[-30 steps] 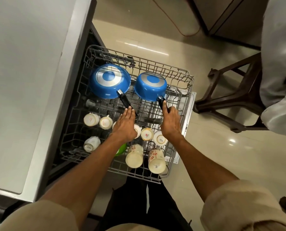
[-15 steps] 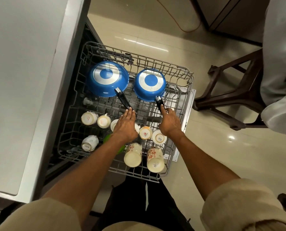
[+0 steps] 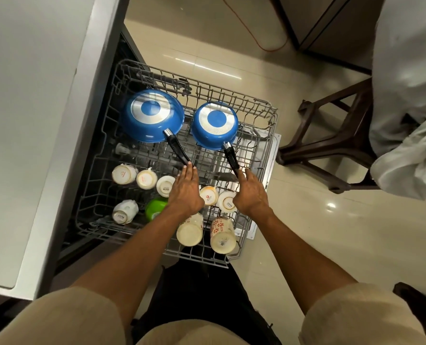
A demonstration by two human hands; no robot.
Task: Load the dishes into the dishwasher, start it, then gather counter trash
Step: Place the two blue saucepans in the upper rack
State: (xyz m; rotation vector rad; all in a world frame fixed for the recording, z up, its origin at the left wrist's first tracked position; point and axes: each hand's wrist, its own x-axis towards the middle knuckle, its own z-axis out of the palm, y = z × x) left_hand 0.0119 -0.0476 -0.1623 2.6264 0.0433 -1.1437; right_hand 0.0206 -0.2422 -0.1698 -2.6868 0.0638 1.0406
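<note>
The pulled-out dishwasher rack (image 3: 269, 115) holds two upturned blue pans. The larger pan (image 3: 152, 115) sits at the back left and the smaller pan (image 3: 215, 124) to its right, black handles pointing toward me. My left hand (image 3: 186, 188) lies flat with straight fingers, its tips touching the end of the larger pan's handle. My right hand (image 3: 250, 192) reaches to the end of the smaller pan's handle with its fingers extended. Several white cups (image 3: 123, 174), a green cup (image 3: 156, 207) and two flowered mugs (image 3: 223, 235) fill the near rows.
The grey counter (image 3: 33, 120) overhangs the rack on the left. A dark wooden stool (image 3: 331, 145) with white cloth (image 3: 406, 95) on it stands close to the right of the rack. An orange cord (image 3: 256, 38) runs over the tiled floor beyond.
Both pans have tipped from slanted to nearly bottom-up. My right hand has slid back from around the smaller pan's handle to its end. My left hand stays at the larger pan's handle.
</note>
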